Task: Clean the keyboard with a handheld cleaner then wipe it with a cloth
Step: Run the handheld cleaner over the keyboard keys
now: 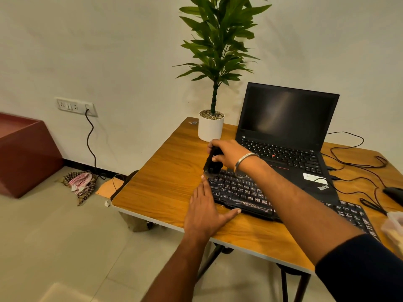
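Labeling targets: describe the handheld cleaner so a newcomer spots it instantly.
On the wooden table, find the external black keyboard before the laptop. At its far-left corner, the right hand grips the handheld cleaner: small, black, the only object held above the keys.

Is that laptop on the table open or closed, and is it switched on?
Open: the laptop has its lid raised, keys showing. The screen is dark; whether it is powered, cannot tell.

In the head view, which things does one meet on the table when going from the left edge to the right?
left hand → handheld cleaner, gripped by the right hand → laptop → mouse at the right edge.
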